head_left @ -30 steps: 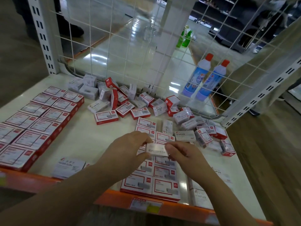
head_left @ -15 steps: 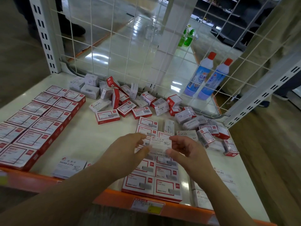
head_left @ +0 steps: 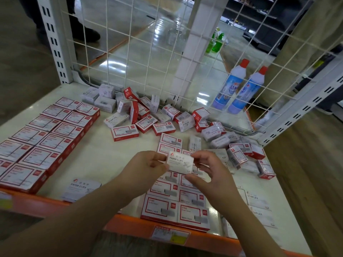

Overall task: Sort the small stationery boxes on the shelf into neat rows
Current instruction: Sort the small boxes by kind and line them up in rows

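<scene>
Hands point(head_left: 181, 166) pinch paper-clip box point(head_left: 179, 161) by both ends, above shelf point(head_left: 104, 154) rows.

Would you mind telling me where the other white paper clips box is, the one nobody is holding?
In the head view the loose paper clips box lies flat at the shelf's front edge, left of centre, between the large red-and-white boxes and the left forearm.

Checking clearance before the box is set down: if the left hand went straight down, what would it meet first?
Probably the red-and-white boxes in the row beneath the left hand; depth is unclear.
</scene>
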`<action>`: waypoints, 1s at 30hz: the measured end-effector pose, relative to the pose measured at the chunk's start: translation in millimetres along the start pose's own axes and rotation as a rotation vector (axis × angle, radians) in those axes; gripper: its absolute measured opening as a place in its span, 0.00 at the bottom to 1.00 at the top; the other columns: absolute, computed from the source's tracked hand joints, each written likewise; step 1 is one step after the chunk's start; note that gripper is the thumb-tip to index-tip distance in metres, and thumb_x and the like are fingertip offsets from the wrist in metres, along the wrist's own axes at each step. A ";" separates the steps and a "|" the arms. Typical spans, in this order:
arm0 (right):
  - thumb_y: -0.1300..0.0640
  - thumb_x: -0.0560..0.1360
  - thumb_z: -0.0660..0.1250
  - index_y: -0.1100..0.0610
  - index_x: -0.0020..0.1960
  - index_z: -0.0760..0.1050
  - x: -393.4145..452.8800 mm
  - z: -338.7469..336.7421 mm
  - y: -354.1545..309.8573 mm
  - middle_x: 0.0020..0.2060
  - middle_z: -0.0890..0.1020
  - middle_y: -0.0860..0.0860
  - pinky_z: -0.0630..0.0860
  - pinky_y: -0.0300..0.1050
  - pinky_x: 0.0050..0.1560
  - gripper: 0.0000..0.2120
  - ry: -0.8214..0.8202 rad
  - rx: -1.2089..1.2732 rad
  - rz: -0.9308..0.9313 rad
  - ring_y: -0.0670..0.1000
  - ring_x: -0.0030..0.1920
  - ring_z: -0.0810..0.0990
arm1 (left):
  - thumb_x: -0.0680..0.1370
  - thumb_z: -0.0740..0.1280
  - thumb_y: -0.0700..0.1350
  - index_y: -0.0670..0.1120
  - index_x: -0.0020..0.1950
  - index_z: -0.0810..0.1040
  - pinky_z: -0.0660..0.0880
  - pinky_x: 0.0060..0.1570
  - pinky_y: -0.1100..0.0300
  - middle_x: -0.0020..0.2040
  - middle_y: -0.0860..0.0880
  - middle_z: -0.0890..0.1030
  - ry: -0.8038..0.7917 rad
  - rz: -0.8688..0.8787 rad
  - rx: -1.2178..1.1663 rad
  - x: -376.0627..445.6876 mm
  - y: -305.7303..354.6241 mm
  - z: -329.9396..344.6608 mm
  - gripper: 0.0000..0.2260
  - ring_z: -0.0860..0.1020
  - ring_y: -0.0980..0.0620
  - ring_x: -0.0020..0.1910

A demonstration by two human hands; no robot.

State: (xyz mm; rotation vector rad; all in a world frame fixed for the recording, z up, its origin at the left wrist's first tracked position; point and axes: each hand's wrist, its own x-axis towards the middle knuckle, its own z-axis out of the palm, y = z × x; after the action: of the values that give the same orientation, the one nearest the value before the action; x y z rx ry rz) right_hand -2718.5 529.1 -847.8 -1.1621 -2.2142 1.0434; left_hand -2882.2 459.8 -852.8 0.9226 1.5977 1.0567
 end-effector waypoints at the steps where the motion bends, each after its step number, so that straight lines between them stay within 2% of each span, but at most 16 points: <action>1: 0.55 0.69 0.73 0.37 0.47 0.66 0.3 1.0 -0.5 0.48 0.70 0.29 0.69 0.26 0.46 0.19 -0.008 -0.019 0.004 0.30 0.49 0.70 | 0.78 0.63 0.42 0.56 0.46 0.72 0.76 0.43 0.66 0.42 0.59 0.78 0.003 0.006 0.008 0.5 -1.3 -0.3 0.08 0.79 0.55 0.46; 5: 0.56 0.68 0.74 0.37 0.48 0.67 2.1 3.3 0.4 0.49 0.74 0.32 0.70 0.34 0.55 0.20 -0.048 -0.050 0.034 0.33 0.52 0.72 | 0.78 0.64 0.41 0.53 0.50 0.71 0.74 0.34 0.69 0.46 0.56 0.78 0.024 0.008 0.055 0.7 -4.7 -1.0 0.07 0.78 0.55 0.45; 14: 0.57 0.68 0.74 0.38 0.47 0.68 4.3 5.5 -2.8 0.46 0.76 0.35 0.72 0.29 0.45 0.20 -0.068 -0.048 0.078 0.33 0.49 0.74 | 0.78 0.63 0.42 0.53 0.52 0.71 0.72 0.26 0.71 0.42 0.59 0.77 0.031 -0.001 0.077 0.8 -8.1 -4.9 0.06 0.77 0.58 0.36; 17: 0.56 0.68 0.73 0.39 0.47 0.68 4.4 6.3 -3.7 0.45 0.76 0.34 0.72 0.27 0.43 0.18 -0.081 -0.055 0.072 0.32 0.48 0.73 | 0.78 0.63 0.43 0.54 0.52 0.71 0.74 0.28 0.70 0.42 0.60 0.76 0.040 0.001 0.093 0.4 -7.8 -6.4 0.07 0.77 0.58 0.37; 19: 0.55 0.69 0.73 0.39 0.47 0.68 4.2 7.1 -4.5 0.46 0.75 0.33 0.72 0.28 0.46 0.17 -0.084 -0.052 0.066 0.32 0.49 0.73 | 0.77 0.64 0.44 0.54 0.53 0.71 0.75 0.28 0.70 0.44 0.61 0.75 0.046 -0.001 0.110 0.1 -8.6 -7.1 0.07 0.76 0.57 0.41; 22: 0.54 0.69 0.72 0.39 0.48 0.68 4.5 9.0 -3.6 0.47 0.76 0.33 0.72 0.31 0.50 0.17 -0.077 -0.053 0.060 0.34 0.51 0.74 | 0.78 0.64 0.45 0.53 0.61 0.72 0.75 0.30 0.69 0.49 0.59 0.74 0.068 0.001 0.153 0.1 -10.4 -9.7 0.12 0.75 0.55 0.49; 24: 0.53 0.70 0.72 0.38 0.49 0.68 4.9 10.1 -3.3 0.47 0.76 0.32 0.72 0.30 0.51 0.16 -0.079 -0.065 0.052 0.32 0.51 0.74 | 0.78 0.64 0.45 0.52 0.64 0.71 0.75 0.35 0.68 0.54 0.57 0.74 0.099 0.008 0.200 -0.2 -12.5 -14.0 0.15 0.73 0.55 0.52; 27: 0.51 0.70 0.71 0.37 0.49 0.68 6.2 11.4 -6.1 0.46 0.75 0.29 0.70 0.28 0.49 0.15 -0.086 -0.088 0.025 0.28 0.49 0.73 | 0.78 0.63 0.45 0.50 0.66 0.71 0.73 0.48 0.64 0.60 0.53 0.76 0.173 0.041 0.295 -2.7 -18.0 -23.9 0.16 0.73 0.56 0.53; 30: 0.51 0.71 0.70 0.36 0.47 0.67 9.1 13.9 -13.5 0.44 0.73 0.27 0.67 0.23 0.43 0.14 -0.104 -0.103 0.001 0.25 0.46 0.70 | 0.78 0.63 0.45 0.50 0.66 0.72 0.70 0.52 0.65 0.61 0.53 0.76 0.261 0.057 0.422 -8.3 -22.4 -35.0 0.16 0.73 0.57 0.54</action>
State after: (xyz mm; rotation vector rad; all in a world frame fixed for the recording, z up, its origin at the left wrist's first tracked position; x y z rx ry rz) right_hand -2739.5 525.8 -845.8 -1.1758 -2.3733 1.0227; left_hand -2915.7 437.6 -866.0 1.1474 2.0731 0.9220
